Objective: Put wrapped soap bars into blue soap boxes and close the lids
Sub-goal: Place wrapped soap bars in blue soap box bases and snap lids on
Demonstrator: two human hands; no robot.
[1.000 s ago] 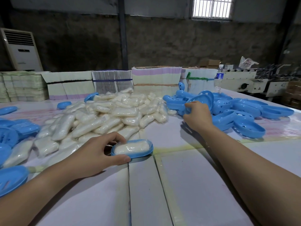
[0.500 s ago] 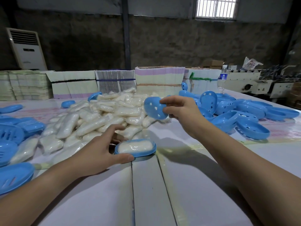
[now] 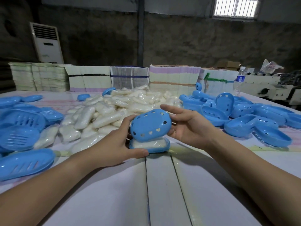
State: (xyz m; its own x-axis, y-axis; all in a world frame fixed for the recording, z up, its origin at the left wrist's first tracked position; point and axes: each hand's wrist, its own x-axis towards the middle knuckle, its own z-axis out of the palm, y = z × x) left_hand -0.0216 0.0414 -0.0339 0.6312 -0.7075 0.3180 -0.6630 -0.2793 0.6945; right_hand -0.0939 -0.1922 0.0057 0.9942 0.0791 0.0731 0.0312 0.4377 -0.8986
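Soap (image 3: 150, 143) (wrapped) lies in the box (image 3: 160, 149) on the table (image 3: 162, 185). Left hand (image 3: 117, 144) curls round the box's near end; right hand (image 3: 187, 126) pinches the tilted lid (image 3: 150, 125) just over it, not yet closed.

Left hand (image 3: 114, 147), right hand (image 3: 187, 126) both gripping.

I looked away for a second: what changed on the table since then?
The right hand took a blue lid from the pile at right and brought it over the soap-filled base, tilted, not yet closed. The left hand still holds the base.
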